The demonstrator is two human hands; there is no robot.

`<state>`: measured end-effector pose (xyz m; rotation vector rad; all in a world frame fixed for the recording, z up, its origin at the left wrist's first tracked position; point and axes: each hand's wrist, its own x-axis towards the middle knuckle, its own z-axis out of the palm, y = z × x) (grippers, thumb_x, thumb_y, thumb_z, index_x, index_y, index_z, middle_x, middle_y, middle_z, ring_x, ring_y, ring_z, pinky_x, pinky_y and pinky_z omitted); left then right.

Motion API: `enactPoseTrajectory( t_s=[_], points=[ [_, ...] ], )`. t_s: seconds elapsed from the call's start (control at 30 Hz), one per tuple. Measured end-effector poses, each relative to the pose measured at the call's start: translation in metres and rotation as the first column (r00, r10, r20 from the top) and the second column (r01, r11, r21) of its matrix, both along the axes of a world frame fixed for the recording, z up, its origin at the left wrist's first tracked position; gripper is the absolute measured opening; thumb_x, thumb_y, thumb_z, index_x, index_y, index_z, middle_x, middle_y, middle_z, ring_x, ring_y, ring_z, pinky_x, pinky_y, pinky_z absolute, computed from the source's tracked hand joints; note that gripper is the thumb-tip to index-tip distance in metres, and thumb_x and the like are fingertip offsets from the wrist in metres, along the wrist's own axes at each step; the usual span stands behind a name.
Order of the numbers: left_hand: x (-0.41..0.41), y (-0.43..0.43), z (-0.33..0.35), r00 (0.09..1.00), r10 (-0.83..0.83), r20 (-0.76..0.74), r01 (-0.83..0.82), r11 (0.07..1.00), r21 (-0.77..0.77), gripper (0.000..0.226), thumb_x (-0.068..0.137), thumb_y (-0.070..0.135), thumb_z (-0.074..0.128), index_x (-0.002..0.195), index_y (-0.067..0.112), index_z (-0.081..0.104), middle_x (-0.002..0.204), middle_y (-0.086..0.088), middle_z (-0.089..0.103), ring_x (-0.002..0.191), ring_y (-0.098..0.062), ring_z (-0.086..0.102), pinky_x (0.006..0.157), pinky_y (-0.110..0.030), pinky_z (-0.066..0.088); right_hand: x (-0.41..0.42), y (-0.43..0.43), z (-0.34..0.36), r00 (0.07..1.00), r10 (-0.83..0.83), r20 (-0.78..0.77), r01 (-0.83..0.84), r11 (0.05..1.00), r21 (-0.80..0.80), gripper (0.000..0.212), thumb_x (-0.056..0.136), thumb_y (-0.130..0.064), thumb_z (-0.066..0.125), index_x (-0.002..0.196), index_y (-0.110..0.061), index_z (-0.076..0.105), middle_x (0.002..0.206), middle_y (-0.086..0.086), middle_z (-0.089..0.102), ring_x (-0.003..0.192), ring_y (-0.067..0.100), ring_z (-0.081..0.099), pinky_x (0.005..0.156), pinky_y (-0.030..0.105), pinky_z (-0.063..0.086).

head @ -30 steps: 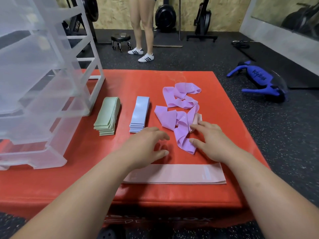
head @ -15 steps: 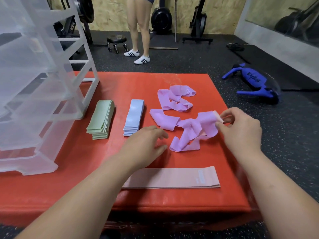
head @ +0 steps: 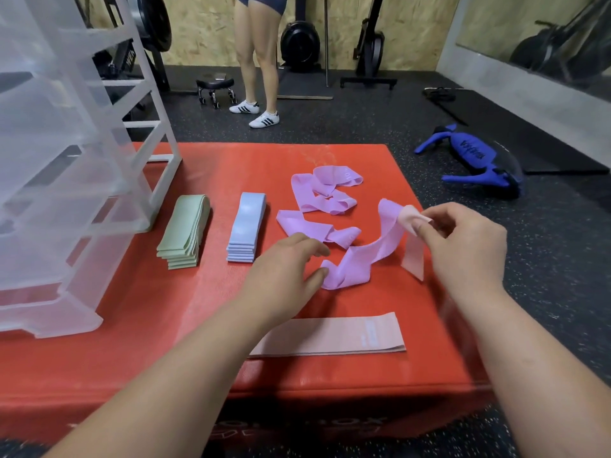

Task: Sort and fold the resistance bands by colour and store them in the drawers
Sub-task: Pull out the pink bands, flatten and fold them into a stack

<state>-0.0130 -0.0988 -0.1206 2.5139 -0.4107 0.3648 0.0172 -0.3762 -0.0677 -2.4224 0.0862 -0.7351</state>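
Right fingers: I see the thumb and forefinger (head: 426, 229) of the right hand (head: 463, 249) pinching the top end of a pale pink band (head: 413, 261), with the other fingers curled behind
Pale pink band: lifted off the red mat (head: 132, 325), it hangs from the pinch near the mat's right edge
Raised purple band (head: 363, 256): it climbs beside the pink one and touches it at the pinch; I cannot tell whether the fingers hold it too; its lower end lies crumpled on the mat
Left fingers (head: 314, 250): loose, slightly bent, gripping nothing
Left hand (head: 281, 276): low over the mat, thumb tip right at the crumpled purple end; contact is unclear to me
Loose purple bands: one (head: 310, 228) lies just beyond the left fingers, another (head: 327, 190) farther back, both untidy
Flat pink band (head: 330, 335): stretched straight near the front edge, one end under the left forearm
Blue stack (head: 246, 226): folded, left of the purple bands
Green stack (head: 185, 229): folded, left of the blue, near the drawer unit (head: 66, 193)
Drawer unit: clear plastic, standing on the mat's left side
Beyond: a person's legs (head: 261, 61) at the back, a blue object (head: 472, 160) on the floor to the right
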Motion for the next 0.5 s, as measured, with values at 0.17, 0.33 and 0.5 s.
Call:
enactPoseTrajectory(
  t_s=[0.17,0.33,0.5],
  points=[
    [0.002,-0.005,0.001,1.0,0.004,0.031,-0.001,0.998,-0.067,0.027,0.095,0.033,0.071,0.122,0.033,0.069,0.117,0.016,0.063,0.103,-0.011,0.064,0.088,-0.039,0.054,0.003,0.004,0.005,1.0,-0.005,-0.005,0.005,0.997,0.078,0.022,0.086,-0.049,0.076,0.088,-0.028,0.076,0.074,-0.013,0.069,0.075,0.014,0.066,0.071,0.031,0.045],
    [0.003,-0.011,0.008,0.998,-0.061,0.035,0.066,0.981,-0.181,0.038,0.095,0.032,0.074,0.132,0.032,0.066,0.128,0.021,0.063,0.104,-0.003,0.061,0.091,-0.027,0.051,0.012,0.008,0.002,0.989,0.077,-0.123,-0.052,0.981,0.189,0.028,0.084,-0.056,0.076,0.077,-0.029,0.077,0.074,-0.013,0.072,0.075,0.009,0.067,0.073,0.033,0.048],
    [0.001,-0.02,0.013,0.996,-0.091,0.0,0.087,0.952,-0.293,0.048,0.096,0.035,0.075,0.142,0.033,0.06,0.131,0.02,0.064,0.108,-0.006,0.062,0.091,-0.017,0.046,0.016,0.019,-0.004,0.97,0.218,-0.111,-0.18,0.942,0.282,0.026,0.087,-0.053,0.076,0.077,-0.03,0.076,0.069,-0.016,0.071,0.064,0.006,0.064,0.067,0.032,0.052]
  ],
)
